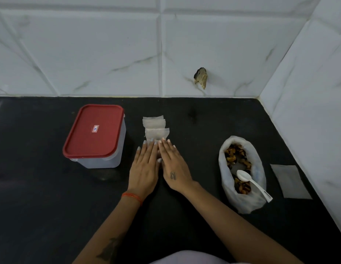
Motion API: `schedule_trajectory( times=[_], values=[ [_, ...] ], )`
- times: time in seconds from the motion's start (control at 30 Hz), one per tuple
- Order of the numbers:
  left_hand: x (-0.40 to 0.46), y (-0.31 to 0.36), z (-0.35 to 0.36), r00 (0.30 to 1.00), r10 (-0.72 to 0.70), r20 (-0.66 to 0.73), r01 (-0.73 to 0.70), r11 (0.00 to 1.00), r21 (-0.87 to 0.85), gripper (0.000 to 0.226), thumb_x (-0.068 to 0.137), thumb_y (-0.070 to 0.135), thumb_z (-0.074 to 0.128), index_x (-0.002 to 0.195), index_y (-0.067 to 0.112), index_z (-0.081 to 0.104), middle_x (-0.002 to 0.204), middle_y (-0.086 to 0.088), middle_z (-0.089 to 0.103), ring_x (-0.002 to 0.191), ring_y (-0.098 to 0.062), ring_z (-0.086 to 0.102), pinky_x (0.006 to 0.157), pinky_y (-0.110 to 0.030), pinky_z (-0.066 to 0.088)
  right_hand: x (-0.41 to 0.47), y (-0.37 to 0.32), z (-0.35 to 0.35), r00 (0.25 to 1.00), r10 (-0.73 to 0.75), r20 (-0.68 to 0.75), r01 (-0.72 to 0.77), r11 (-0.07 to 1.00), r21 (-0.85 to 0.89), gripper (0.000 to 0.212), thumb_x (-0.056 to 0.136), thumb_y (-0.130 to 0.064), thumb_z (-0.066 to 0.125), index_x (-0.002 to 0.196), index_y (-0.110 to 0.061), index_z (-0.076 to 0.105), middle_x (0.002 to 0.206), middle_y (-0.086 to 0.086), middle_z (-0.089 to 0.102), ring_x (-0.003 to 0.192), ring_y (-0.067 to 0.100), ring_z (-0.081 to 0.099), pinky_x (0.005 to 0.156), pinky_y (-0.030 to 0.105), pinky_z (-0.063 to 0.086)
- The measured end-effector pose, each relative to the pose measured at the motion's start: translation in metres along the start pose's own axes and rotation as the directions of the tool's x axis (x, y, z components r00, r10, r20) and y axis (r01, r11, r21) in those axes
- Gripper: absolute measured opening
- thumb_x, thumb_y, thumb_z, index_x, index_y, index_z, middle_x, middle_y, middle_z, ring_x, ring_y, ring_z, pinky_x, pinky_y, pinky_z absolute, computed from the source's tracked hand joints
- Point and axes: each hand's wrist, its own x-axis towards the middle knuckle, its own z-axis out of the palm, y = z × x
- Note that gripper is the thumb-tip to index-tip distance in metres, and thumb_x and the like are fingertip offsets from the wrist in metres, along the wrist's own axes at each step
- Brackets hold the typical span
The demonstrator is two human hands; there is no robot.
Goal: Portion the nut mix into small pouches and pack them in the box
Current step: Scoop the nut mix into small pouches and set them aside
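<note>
Head view, the only one I have: I am looking down at a black counter (51,197) set against a white tiled wall. My left hand (145,168) and right hand (174,165) lie side by side, palms down, fingers (149,147) straight and flat, gripping nothing. Their tips press the near edge of a short row of small translucent pouches (155,128) that overlap one another and run away from me. I judge the flat press is meant to smooth the pouches or hold the row steady; whether another pouch lies hidden beneath my palms I cannot tell.

Left of the pouches stands the box (101,149), clear-walled, with its red lid (94,130) seated on top, so nothing can go in until that comes off.

To the right, well apart from my hands, the nut mix (236,155) sits in an open white bag (225,168) with its mouth rolled wide, probably for easy scooping. A white plastic spoon (251,182) rests in it, bowl on the nuts, handle over the near rim.

Further right, one flat empty pouch (290,181) lies alone by the wall.
</note>
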Motion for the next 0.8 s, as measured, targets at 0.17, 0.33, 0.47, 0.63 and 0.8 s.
schedule_trajectory(
  times=[0.17,0.33,0.47,0.63,0.8],
  values=[
    [0.000,-0.003,0.001,0.998,-0.020,0.058,0.018,0.999,0.032,0.069,0.094,0.052,-0.010,0.149,0.013,0.008,0.159,-0.006,0.014,0.147,-0.018,0.004,0.119,-0.033,0.000,0.002,-0.002,-0.013,0.992,-0.006,0.126,-0.004,0.996,0.086,0.062,0.099,-0.009,0.038,0.150,-0.008,0.003,0.160,0.005,-0.003,0.147,0.016,-0.006,0.121,0.032,0.007],
    [-0.001,0.021,-0.024,0.999,-0.047,0.012,0.048,0.988,-0.145,0.066,0.095,0.047,0.014,0.149,0.010,0.019,0.157,-0.010,0.020,0.146,-0.021,0.009,0.119,-0.034,0.007,-0.001,-0.007,-0.049,0.988,0.085,0.125,-0.117,0.952,0.282,0.061,0.099,-0.017,0.046,0.151,-0.013,0.014,0.159,0.004,0.015,0.146,0.017,0.013,0.117,0.027,0.018],
    [0.005,0.069,-0.053,0.990,-0.123,-0.072,0.078,0.893,-0.443,0.052,0.100,0.028,0.044,0.147,0.013,0.030,0.155,-0.005,0.029,0.144,-0.019,0.025,0.116,-0.038,0.027,-0.011,-0.007,-0.104,0.980,0.188,0.062,-0.196,0.878,0.436,0.064,0.094,-0.020,0.056,0.149,-0.020,0.024,0.153,0.004,0.031,0.140,0.017,0.030,0.114,0.027,0.026],
    [0.026,0.147,-0.074,0.976,-0.143,-0.165,-0.022,0.687,-0.727,0.048,0.097,0.028,0.052,0.142,0.020,0.039,0.143,0.002,0.044,0.131,-0.009,0.041,0.109,-0.035,0.039,-0.046,0.018,-0.181,0.934,0.352,-0.065,-0.220,0.707,0.672,0.064,0.087,-0.022,0.067,0.144,-0.025,0.037,0.142,-0.002,0.047,0.130,0.009,0.045,0.105,0.021,0.038],
    [0.033,0.235,-0.066,0.996,-0.077,-0.052,-0.012,0.453,-0.891,0.045,0.098,0.025,0.050,0.142,0.021,0.039,0.136,0.016,0.048,0.126,-0.002,0.046,0.098,-0.009,0.040,-0.101,0.067,-0.233,0.760,0.618,-0.203,-0.238,0.555,0.797,0.058,0.085,-0.023,0.069,0.138,-0.026,0.047,0.131,-0.005,0.057,0.119,0.003,0.054,0.097,0.018,0.045]
  ],
)
